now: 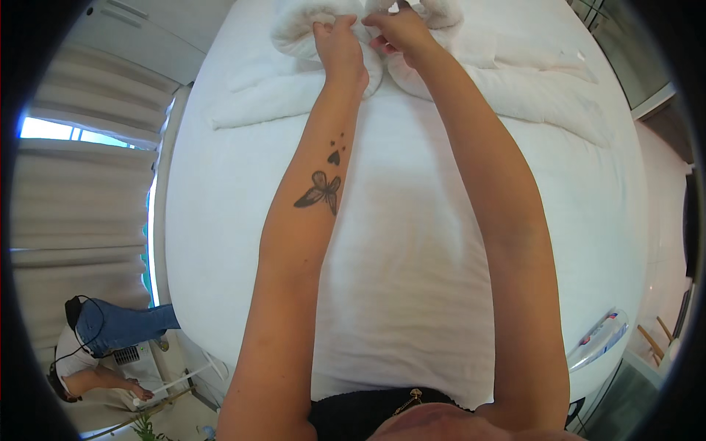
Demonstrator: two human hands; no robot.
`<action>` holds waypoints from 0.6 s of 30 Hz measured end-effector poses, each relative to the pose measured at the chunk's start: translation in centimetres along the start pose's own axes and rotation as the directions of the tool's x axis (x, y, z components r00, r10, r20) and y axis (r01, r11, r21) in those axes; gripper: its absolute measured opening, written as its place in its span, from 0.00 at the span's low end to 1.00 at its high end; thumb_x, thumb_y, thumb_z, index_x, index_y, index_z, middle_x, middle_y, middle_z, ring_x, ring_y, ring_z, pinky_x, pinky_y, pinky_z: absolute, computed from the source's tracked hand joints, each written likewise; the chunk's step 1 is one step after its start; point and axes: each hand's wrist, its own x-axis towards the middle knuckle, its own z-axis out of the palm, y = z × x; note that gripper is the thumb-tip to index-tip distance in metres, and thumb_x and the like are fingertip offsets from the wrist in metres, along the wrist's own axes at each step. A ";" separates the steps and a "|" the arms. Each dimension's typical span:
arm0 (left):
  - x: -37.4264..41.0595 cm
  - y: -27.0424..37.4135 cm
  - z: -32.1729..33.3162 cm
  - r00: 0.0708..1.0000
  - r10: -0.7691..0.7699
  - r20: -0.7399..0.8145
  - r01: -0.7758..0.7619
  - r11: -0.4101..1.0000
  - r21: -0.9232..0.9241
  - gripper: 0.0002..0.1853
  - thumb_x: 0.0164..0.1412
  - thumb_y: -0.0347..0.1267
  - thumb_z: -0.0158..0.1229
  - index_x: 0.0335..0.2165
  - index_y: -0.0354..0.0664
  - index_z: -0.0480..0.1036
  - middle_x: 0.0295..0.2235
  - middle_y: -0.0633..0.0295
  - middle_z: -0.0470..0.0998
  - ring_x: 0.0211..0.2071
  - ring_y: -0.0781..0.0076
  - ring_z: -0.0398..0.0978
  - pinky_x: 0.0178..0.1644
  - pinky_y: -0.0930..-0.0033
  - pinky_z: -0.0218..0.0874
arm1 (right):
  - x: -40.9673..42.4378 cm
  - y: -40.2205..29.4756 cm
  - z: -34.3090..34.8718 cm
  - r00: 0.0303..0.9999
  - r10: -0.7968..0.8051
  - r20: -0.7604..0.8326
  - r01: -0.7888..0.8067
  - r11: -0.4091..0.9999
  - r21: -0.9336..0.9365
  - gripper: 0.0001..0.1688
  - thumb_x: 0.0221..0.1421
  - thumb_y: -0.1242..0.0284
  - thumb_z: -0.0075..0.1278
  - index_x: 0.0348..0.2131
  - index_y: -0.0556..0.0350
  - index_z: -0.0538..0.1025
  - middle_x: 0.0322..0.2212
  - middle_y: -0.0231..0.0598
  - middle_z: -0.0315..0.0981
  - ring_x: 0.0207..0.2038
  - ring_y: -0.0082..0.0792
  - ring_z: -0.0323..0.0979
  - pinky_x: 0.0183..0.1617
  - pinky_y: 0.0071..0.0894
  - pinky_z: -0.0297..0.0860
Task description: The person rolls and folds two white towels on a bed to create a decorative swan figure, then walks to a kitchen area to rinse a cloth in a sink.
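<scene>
Both arms reach across a bed with a white sheet (408, 220). At the top of the view, my left hand (340, 47) touches a white rolled towel (295, 33), thumb and fingers pinched near its edge. My right hand (401, 34) is beside a second rolled towel (445, 16), its fingers curled; whether they grip the cloth is not clear. A small dark thing shows above that hand, partly cut off. The towels look bent, with long ends (259, 107) spread to the left and others (540, 99) to the right.
A clear plastic package (601, 339) lies at the bed's lower right edge. Beige curtains (83, 193) hang at the left. Another person (105, 347) in jeans bends beside a white metal frame at lower left. Glass panels (618, 55) stand at the upper right.
</scene>
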 end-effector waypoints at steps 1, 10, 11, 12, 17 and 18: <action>0.9 -0.1 0.3 0.999 -0.034 -0.015 0.034 0.999 -0.001 0.12 0.52 0.26 0.51 0.36 0.35 0.61 0.34 0.59 0.66 0.38 0.70 0.64 0.45 0.64 0.57 | 0.4 0.5 0.1 1.000 0.004 0.006 -0.004 1.000 0.004 0.28 0.46 0.73 0.50 0.45 0.71 0.62 0.21 0.49 0.71 0.16 0.35 0.71 0.16 0.32 0.66; 2.0 0.0 1.3 0.948 -0.100 0.301 0.007 0.956 0.294 0.26 0.45 0.32 0.62 0.41 0.26 0.67 0.37 0.51 0.74 0.35 0.64 0.72 0.38 0.65 0.63 | -0.2 0.3 -0.4 0.986 -0.137 0.100 0.161 0.942 -0.293 0.19 0.48 0.76 0.40 0.40 0.71 0.67 0.22 0.58 0.72 0.19 0.46 0.72 0.24 0.42 0.68; 2.0 0.5 1.3 0.931 -0.127 0.342 0.010 0.946 0.325 0.24 0.46 0.32 0.61 0.40 0.25 0.68 0.36 0.53 0.74 0.34 0.66 0.72 0.37 0.67 0.63 | -1.4 -0.7 -0.7 0.985 -0.147 0.089 0.170 0.919 -0.355 0.22 0.48 0.76 0.43 0.43 0.71 0.65 0.26 0.59 0.72 0.23 0.45 0.73 0.28 0.42 0.69; 2.1 0.1 1.3 0.942 -0.056 0.330 -0.058 0.944 0.324 0.23 0.46 0.32 0.61 0.39 0.25 0.68 0.35 0.53 0.75 0.34 0.66 0.72 0.36 0.67 0.63 | -2.4 -1.3 -1.3 0.985 -0.154 0.077 0.173 0.891 -0.420 0.25 0.47 0.76 0.45 0.46 0.71 0.63 0.30 0.59 0.72 0.28 0.45 0.74 0.32 0.41 0.69; 1.9 -0.8 2.3 0.975 0.026 0.222 -0.105 0.930 0.351 0.20 0.47 0.32 0.59 0.36 0.25 0.70 0.32 0.53 0.75 0.31 0.65 0.71 0.30 0.67 0.61 | -6.8 -0.3 -5.3 0.935 -0.354 -0.030 0.190 0.571 -0.799 0.17 0.44 0.68 0.50 0.36 0.57 0.76 0.34 0.44 0.76 0.38 0.41 0.73 0.41 0.37 0.69; 2.1 -0.3 2.5 0.979 -0.008 0.203 -0.067 0.930 0.363 0.20 0.47 0.32 0.59 0.35 0.25 0.70 0.31 0.54 0.75 0.31 0.66 0.71 0.30 0.67 0.61 | -7.5 -1.4 -5.9 0.970 -0.245 -0.012 0.120 0.517 -0.847 0.18 0.43 0.68 0.51 0.36 0.57 0.76 0.34 0.45 0.75 0.39 0.41 0.73 0.41 0.37 0.69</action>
